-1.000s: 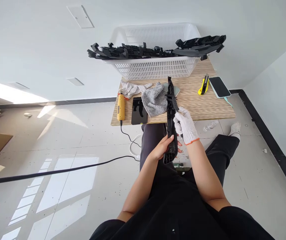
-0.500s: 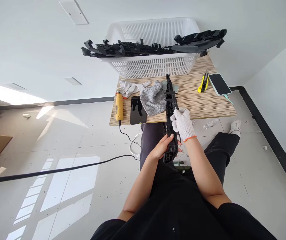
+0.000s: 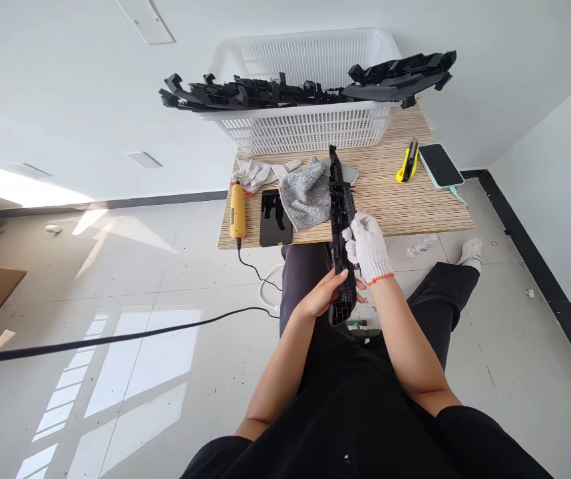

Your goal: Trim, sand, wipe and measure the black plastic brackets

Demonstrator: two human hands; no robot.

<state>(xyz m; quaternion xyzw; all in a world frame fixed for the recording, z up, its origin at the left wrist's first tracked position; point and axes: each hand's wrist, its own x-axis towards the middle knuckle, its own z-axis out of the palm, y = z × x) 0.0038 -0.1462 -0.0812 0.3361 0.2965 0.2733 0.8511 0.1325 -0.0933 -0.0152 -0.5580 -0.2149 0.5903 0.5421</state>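
Head view, and from where I stand the black moulded part (image 3: 337,229) has just swung slightly, its far tip leaning a touch more toward 11 o'clock than half a second ago. Both holds are unchanged, so I take it as a small re-angling within the same step. The part slants from over the lap to above the tabletop (image 3: 382,206). At its near end the bare left hand (image 3: 325,294) grips it, thumb on top, fingertips showing beyond. The gloved right hand (image 3: 369,249), at the part's 3 o'clock, has its fingers closed round a slim black tool (image 3: 349,203) lying along the part.

The part is hard-looking plastic, ribbed and gridded; the glove is nubbly white knit with an orange cuff. A fleecy grey cloth (image 3: 308,199) slumps at the hands' 11 o'clock; a slatted white basket (image 3: 310,130) stands at 12, with jagged, hooked black parts (image 3: 245,93) across its rim.
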